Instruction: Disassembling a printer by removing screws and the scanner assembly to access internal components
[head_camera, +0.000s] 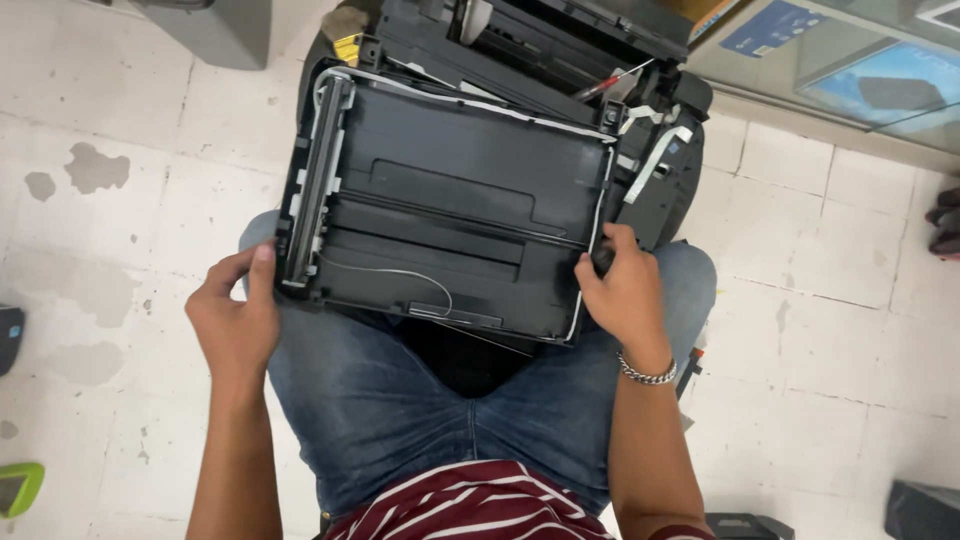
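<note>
A black scanner tray (450, 190) from a printer lies tilted across my knees, its open inside facing up, with a thin white cable looping near its front edge. My left hand (238, 318) grips its near left corner, thumb on the rim. My right hand (625, 290) holds the near right corner; a metal bracelet is on that wrist. Behind the tray sits the black printer body (560, 45), with a white ribbon cable (655, 160) hanging at its right side and a red-handled screwdriver (612, 82) resting on it.
I sit in blue jeans (400, 410) over a stained white tiled floor (120, 200). A grey box (215, 30) stands at the top left, a glass cabinet (860, 70) at the top right. A green object (18, 488) lies at the left edge, dark items at the bottom right.
</note>
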